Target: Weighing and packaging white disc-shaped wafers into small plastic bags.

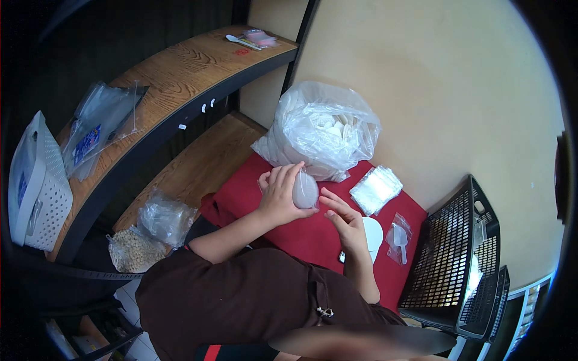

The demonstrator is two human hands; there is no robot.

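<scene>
My left hand [280,195] grips a round, pale grey-white item in clear plastic [305,190]. My right hand [342,218] is just to its right, fingers apart and holding nothing that I can see. Behind my right hand lies a white rounded flat object [371,239] on the red-covered surface [241,185]. A large clear bag of white pieces [322,129] sits beyond my hands. A stack of small clear bags [376,188] lies to its right, and a white scoop [399,238] lies on clear plastic nearer me.
A curved wooden shelf [171,78] at left bears a white perforated basket [48,213], bags and a spoon. Bags of small beige pieces [135,253] and clear plastic [161,219] sit below. A black crate [439,274] stands right, against a cream wall [457,102].
</scene>
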